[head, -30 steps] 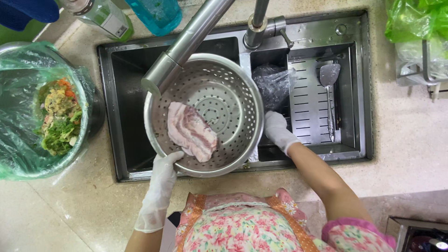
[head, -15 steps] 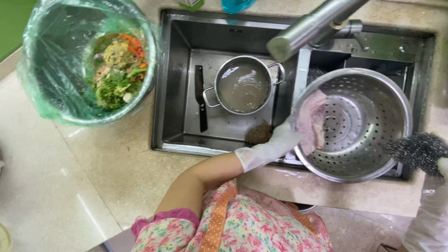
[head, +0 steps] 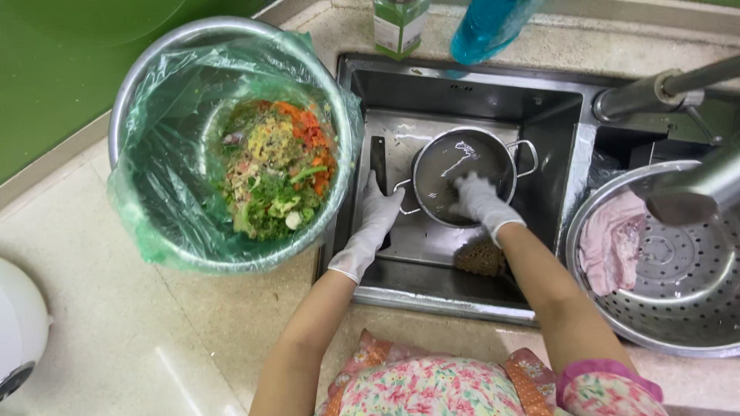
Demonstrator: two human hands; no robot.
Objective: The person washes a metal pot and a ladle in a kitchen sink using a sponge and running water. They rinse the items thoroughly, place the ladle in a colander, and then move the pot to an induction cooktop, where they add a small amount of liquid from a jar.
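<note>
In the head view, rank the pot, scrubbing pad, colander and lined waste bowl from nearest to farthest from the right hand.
1. Pot: the right hand is in it.
2. Scrubbing pad: just below the hand, on the sink floor.
3. Colander: to the right.
4. Lined waste bowl: far left, on the counter.

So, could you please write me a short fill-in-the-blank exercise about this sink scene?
1. Both hands wear white ____.
2. The left hand holds the pot by its ____.
3. The right hand reaches ____ the pot.
4. The meat lies in the ____.

Missing words: gloves; handle; into; colander.
</note>
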